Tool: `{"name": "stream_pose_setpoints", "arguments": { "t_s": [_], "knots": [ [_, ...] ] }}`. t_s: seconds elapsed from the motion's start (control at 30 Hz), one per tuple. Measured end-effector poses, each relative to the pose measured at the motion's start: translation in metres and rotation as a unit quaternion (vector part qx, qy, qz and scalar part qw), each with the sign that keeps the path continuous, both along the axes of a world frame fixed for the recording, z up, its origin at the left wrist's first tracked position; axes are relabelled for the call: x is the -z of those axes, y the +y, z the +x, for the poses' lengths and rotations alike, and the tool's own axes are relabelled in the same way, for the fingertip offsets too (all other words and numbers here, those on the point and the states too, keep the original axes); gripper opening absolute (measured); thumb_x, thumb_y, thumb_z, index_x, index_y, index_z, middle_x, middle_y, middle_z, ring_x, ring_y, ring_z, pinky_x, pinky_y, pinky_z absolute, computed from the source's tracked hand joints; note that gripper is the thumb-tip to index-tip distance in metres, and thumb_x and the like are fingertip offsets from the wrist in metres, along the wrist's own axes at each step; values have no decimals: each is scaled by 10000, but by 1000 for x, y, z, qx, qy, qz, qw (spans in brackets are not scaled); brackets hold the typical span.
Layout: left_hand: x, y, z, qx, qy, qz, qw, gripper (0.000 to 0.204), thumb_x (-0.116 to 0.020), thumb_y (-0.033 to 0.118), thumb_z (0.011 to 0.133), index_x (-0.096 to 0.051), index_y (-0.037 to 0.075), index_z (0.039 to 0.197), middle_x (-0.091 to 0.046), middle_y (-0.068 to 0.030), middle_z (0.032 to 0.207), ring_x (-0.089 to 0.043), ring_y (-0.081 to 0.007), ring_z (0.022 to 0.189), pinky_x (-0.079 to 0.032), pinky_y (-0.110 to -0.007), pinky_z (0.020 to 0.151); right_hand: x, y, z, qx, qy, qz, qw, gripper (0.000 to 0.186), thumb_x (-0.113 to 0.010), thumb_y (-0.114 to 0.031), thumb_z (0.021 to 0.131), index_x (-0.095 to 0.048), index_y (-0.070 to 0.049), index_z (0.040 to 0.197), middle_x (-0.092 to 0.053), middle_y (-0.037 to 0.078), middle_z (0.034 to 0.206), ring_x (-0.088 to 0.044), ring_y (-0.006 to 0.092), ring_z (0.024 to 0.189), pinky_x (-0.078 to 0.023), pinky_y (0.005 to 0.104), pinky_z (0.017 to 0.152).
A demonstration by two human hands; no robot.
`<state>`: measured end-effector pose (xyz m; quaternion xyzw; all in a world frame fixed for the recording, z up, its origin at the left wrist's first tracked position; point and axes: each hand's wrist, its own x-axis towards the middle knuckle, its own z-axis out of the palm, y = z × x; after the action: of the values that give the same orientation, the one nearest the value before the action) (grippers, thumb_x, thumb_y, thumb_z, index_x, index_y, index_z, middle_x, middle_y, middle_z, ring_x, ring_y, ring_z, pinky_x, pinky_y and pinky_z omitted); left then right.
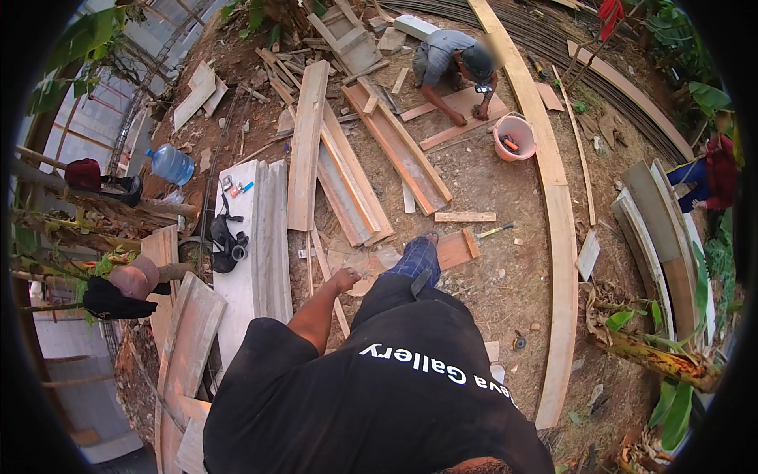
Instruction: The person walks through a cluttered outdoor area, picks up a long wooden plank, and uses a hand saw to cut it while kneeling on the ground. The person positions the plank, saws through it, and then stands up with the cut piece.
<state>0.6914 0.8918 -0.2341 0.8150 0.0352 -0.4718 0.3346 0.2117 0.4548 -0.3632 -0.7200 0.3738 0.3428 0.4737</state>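
Note:
My left hand (345, 278) hangs low beside my left leg, its fingers curled closed; whatever they hold, if anything, is too small to make out. Nearest to it is a thin wooden strip (328, 276) on the ground. My right hand is out of sight behind my body. In front of my leg lies a short board (454, 250) with a small batten (471, 242) across its end. A hammer (496, 231) lies just right of that batten, and a short piece of wood (465, 217) rests beyond it.
Long wooden channels (399, 150) and planks (308, 150) lie ahead and left. A co-worker (458, 67) crouches over boards beside a pink bucket (514, 137). One long plank (557, 237) runs down the right. A tape measure (519, 342) and a water jug (171, 164) lie around.

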Motion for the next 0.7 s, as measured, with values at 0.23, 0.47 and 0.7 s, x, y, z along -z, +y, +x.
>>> {"name": "stream_pose_setpoints", "arguments": {
  "t_s": [0.23,0.47,0.7],
  "knots": [
    [50,-31,4,270,-80,-62,958,433,-648,353,923,-674,33,1214,-728,-161,1037,-682,-255,894,-536,-382,828,-93,-19,3,289,115,55,949,351,-638,-190,890,-641,-91,1227,-701,102,940,-695,245,810,-542,406,633],
    [18,-190,102,123,38,-65,990,466,-646,309,936,-628,-3,1282,-716,-134,1056,-671,-191,854,-538,-342,779,-161,-116,206,396,-44,0,917,445,-667,-137,881,-570,-33,1303,-672,71,931,-645,158,750,-508,315,592],
    [-1,-256,197,81,18,-118,990,431,-599,290,981,-594,43,1334,-671,-80,1075,-639,-159,898,-493,-268,716,-188,-166,354,258,-166,-49,951,425,-697,-179,852,-645,-4,1236,-705,125,832,-674,189,750,-527,337,706]
  ]
}}
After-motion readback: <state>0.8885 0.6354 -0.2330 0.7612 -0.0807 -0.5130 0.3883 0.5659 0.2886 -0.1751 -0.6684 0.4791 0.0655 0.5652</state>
